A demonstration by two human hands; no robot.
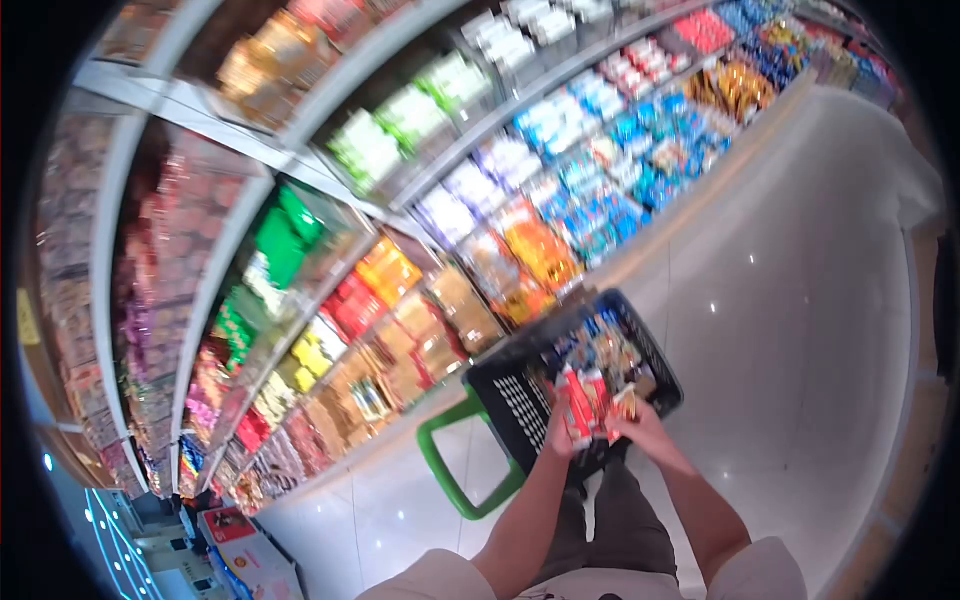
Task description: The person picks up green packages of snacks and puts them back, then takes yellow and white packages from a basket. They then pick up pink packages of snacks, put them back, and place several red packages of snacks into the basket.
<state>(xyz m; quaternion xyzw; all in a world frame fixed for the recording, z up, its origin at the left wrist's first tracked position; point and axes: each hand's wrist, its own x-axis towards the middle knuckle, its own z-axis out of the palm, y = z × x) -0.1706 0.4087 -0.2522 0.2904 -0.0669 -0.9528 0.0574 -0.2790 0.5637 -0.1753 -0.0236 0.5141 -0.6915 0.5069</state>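
Note:
Both my hands are over a black shopping basket (512,400) with a green handle (438,455) swung out to the left. My left hand (560,430) is closed around red-and-white snack packets (585,398). Close beside it, my right hand (645,430) grips a small orange-red packet (625,403), its print too blurred to read. Loose packets in blue, white and brown (605,345) fill the basket behind my hands. Fingers partly hide what they hold.
Long shelves (400,75) of bagged goods curve along the left and far side. Orange bags (540,245) and blue packets (600,220) lie on the low shelf beside the basket. Glossy pale floor (760,300) stretches right. A white chest (240,545) stands at the lower left.

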